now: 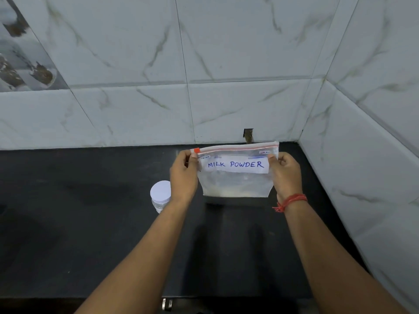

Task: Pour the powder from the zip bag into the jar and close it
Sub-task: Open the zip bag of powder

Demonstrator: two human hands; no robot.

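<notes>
Clear plastic zip bag (235, 175) stands upright on black surface (90, 223), top corners pinched by left hand (183, 177) and right hand (286, 175) fingers. Capped jar (160, 196) at 9 o'clock. Risk: jerky unzipping spills powder.

Back wall (136, 64) w/ large pale marble-look tiles, grey-green veining, thin grout lines. Side wall (374, 109) at 3 o'clock, same tile, meets the back wall in a corner approx. 2 o'clock. At 10 o'clock a darker patterned tile (22, 53) w/ brown blotches (design too blurred to tell). Black countertop (79, 223) fills the lower half, matte, soft reflections, runs to both walls. Small dark notch (248, 135) in the back wall just above the counter, near 12 o'clock. Metal bit (167, 304) at the counter's front edge, 6 o'clock. Light even, cool, dim.
</notes>
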